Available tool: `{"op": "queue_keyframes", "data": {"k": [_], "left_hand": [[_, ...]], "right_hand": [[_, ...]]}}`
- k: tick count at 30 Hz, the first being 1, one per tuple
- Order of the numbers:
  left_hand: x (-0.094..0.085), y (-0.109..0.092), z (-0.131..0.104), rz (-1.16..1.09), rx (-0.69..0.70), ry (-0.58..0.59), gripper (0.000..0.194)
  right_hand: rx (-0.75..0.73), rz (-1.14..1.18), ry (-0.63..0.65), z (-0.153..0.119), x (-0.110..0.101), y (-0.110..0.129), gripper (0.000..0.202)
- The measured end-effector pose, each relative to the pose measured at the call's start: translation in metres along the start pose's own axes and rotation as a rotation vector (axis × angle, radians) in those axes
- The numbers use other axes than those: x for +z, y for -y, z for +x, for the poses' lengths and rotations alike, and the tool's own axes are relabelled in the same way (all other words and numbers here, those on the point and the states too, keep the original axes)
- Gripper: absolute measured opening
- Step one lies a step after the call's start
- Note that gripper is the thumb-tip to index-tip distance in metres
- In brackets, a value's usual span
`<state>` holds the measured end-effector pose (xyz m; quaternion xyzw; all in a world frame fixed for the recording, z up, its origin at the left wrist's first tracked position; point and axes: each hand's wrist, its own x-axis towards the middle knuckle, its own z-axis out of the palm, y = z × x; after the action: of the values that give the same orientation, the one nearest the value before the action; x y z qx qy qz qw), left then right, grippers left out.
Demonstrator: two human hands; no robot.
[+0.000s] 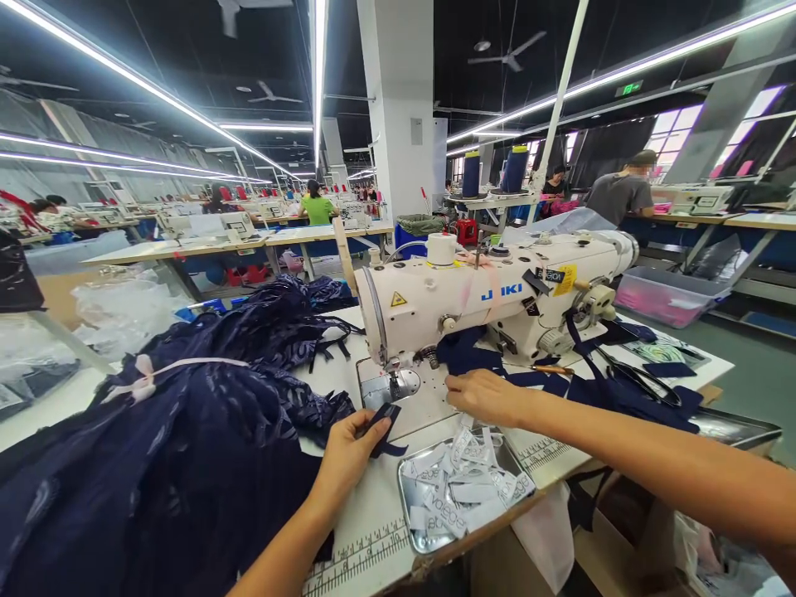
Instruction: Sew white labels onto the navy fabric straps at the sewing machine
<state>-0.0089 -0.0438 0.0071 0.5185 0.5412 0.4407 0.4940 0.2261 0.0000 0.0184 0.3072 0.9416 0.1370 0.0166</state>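
A white sewing machine [435, 307] stands on the table, its needle area above a metal plate [389, 386]. My left hand [351, 444] pinches a small dark navy strip [384, 427] just in front of that plate. To the right of the needle, my right hand [482, 394] rests low over the machine bed beside navy fabric pieces [469, 352]; its fingertips are bent down, and whatever they hold is too small to make out. Below both hands, a metal tray [407, 518] holds many white printed labels [444, 497].
A large heap of navy fabric [162, 448] covers the left side, tied with a pale band [146, 377]. Black scissors [640, 377] lie on navy pieces at right, near a metal tray's edge [740, 427]. A pink-filled plastic bin [665, 290] and several people are farther back.
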Motion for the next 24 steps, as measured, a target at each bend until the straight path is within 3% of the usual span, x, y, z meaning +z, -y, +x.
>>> {"op": "queue_keyframes", "data": {"k": [3, 7, 10, 12, 15, 19, 24], "left_hand": [[-0.001, -0.002, -0.002, -0.073, -0.006, -0.005, 0.029], [-0.002, -0.001, -0.003, -0.115, -0.005, 0.006, 0.029], [-0.003, 0.000, -0.005, -0.112, 0.004, 0.005, 0.029], [-0.003, 0.000, -0.006, -0.099, 0.022, -0.003, 0.030], [-0.002, -0.002, -0.007, -0.077, 0.065, -0.029, 0.032], [-0.002, -0.004, -0.006, -0.047, 0.141, -0.057, 0.032], [-0.002, -0.003, -0.007, -0.123, 0.140, -0.046, 0.031]], "right_hand": [[0.206, 0.179, -0.164, -0.007, 0.000, -0.004, 0.012], [0.432, 0.779, -0.342, -0.010, -0.004, 0.006, 0.003], [0.467, 1.246, -0.393, -0.006, -0.014, 0.021, 0.013], [0.444, 1.440, -0.383, -0.003, -0.025, 0.032, 0.019], [0.407, 1.603, -0.341, 0.002, -0.043, 0.049, 0.017], [0.364, 1.782, -0.376, 0.014, -0.056, 0.074, 0.018], [0.592, 1.792, -0.547, 0.044, -0.046, 0.097, 0.012]]}}
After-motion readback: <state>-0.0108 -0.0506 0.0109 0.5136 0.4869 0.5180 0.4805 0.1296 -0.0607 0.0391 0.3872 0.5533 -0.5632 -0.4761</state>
